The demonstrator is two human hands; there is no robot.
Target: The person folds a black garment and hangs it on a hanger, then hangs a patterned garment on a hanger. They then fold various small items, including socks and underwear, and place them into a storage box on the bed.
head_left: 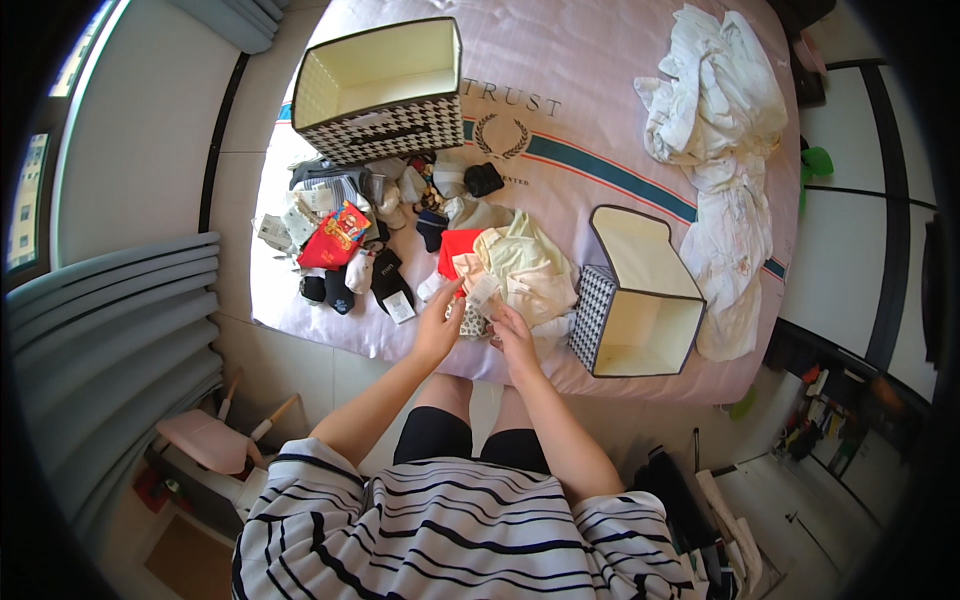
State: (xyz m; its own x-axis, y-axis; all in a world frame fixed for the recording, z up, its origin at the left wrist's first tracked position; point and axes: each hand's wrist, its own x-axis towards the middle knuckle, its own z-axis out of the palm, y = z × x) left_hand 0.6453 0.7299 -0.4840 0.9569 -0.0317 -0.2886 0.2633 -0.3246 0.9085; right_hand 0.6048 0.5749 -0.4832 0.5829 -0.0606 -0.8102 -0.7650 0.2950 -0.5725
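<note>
A small pale item seems held between two half-curled hands.

Grey curtains hang beside a bright window.

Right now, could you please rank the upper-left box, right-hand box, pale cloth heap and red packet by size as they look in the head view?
1. Upper-left box and right-hand box: too close to rank surely
2. Pale cloth heap
3. Red packet
</note>
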